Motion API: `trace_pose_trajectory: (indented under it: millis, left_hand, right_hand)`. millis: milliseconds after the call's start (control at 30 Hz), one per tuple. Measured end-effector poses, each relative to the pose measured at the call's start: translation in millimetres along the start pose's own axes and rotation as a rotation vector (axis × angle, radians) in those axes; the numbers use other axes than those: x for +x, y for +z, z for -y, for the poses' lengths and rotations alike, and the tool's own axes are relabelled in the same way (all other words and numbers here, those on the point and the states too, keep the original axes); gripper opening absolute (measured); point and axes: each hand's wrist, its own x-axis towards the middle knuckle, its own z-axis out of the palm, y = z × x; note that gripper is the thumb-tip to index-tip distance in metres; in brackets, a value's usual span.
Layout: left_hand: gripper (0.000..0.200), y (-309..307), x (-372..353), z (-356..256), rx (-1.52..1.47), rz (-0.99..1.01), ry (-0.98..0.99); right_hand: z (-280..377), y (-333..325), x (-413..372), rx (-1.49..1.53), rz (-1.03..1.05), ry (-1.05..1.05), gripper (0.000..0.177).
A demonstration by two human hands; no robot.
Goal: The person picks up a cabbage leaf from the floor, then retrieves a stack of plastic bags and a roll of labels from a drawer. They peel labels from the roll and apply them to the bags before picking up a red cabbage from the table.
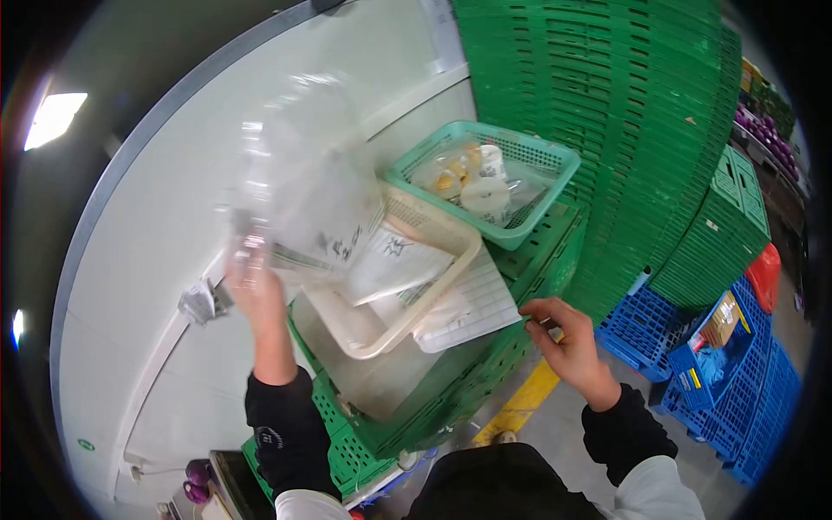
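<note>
My left hand is raised at the left, closed on a clear plastic bag that is smeared by motion. The bag hangs partly over a cream plastic basket. Inside that basket lies a white packet with dark handwriting. From under the basket's right side sticks out a lined paper sheet. At the sheet's right corner is my right hand, thumb and forefinger pinched together on its edge. Behind stands a mint green basket holding label rolls and tape rolls.
Green crates form the stand under the baskets. A tall stack of green crates rises behind. Blue crates sit on the floor to the right, near a red bag. A white wall runs along the left.
</note>
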Motion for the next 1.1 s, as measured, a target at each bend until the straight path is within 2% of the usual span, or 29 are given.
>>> trace_pose_trajectory:
  millis: [67, 100, 133, 200, 267, 367, 467, 533, 633, 667, 700, 800, 967, 1100]
  left_hand:
    - [0.034, -41, 21, -37, -0.128, -0.213, -0.624]
    - [0.034, -64, 22, -18, -0.109, -0.229, -0.625]
    - [0.034, -98, 25, 15, -0.31, -0.344, -0.595]
    - [0.034, -144, 19, 25, -0.502, -0.476, -0.549]
    - [0.033, -186, 4, -1, -0.997, -0.44, -0.472]
    - [0.037, -257, -33, 0, -1.03, -0.411, -0.558]
    - [0.038, -334, -70, 5, -0.976, -0.443, -0.593]
    - [0.04, -399, -102, 1, -0.985, -0.415, -0.634]
    - [0.04, -491, -155, 8, -0.776, -0.528, -0.651]
    - [0.039, -487, -157, 8, -0.756, -0.518, -0.64]
    - [0.037, -510, -175, 7, -0.675, -0.626, -0.638]
    - [0.034, -593, -226, 7, -0.574, -0.715, -0.666]
    - [0.034, -675, -297, -10, -0.43, -0.914, -0.625]
    - [0.033, -745, -342, -31, -0.309, -1.044, -0.636]
  right_hand:
    - [8, 13, -5, 0.038, 0.016, -0.011, 0.022]
    - [14, 20, -8, 0.057, 0.011, -0.021, 0.023]
    - [21, 27, -11, 0.074, 0.006, -0.033, 0.023]
    - [30, 38, -21, 0.113, 0.04, -0.033, 0.021]
    - [46, 54, -32, 0.149, 0.082, -0.038, 0.02]
    - [83, 84, -53, 0.329, 0.19, 0.053, 0.018]
    - [116, 133, -79, 0.46, 0.342, 0.072, 0.018]
    - [143, 183, -112, 0.678, 0.403, 0.104, 0.02]
    - [176, 261, -160, 0.738, 0.58, 0.116, 0.022]
    - [162, 280, -157, 0.777, 0.638, 0.158, 0.024]
    - [169, 301, -173, 0.789, 0.693, 0.151, 0.024]
    - [194, 360, -224, 0.776, 0.856, 0.159, 0.028]
    - [221, 438, -262, 0.729, 0.992, -0.016, 0.03]
    - [267, 504, -283, 0.832, 1.2, 0.015, 0.034]
